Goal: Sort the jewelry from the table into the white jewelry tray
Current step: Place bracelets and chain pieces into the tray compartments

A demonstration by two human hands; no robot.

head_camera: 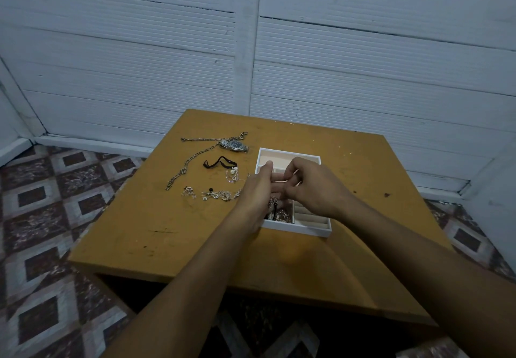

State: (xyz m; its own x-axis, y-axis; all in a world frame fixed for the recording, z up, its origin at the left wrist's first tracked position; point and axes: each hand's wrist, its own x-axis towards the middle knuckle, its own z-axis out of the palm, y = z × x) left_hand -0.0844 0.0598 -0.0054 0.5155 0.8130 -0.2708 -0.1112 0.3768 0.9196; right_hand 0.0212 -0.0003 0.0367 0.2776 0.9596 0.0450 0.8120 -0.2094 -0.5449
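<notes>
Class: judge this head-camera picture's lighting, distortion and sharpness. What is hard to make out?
Head view: dim, bluish light, no glare; the wide lens bows the wall boards; the right arm casts a soft shadow on the table beside the white jewelry tray; the small jewelry left of it and the thin piece the right hand pinches are too fine to identify.

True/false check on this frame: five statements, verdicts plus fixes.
1. The watch is in the tray. False: the watch lies on the table, beyond the white tray and to its left.
2. Both hands are over the tray. True: left hand and right hand, which pinches a thin strand.
3. The tray is empty. False: jewelry sits in its near-left compartment.
4. Small pieces lie on the table left of the tray. True.
5. The right hand holds the long chain. False: the long chain lies untouched on the table.
</notes>
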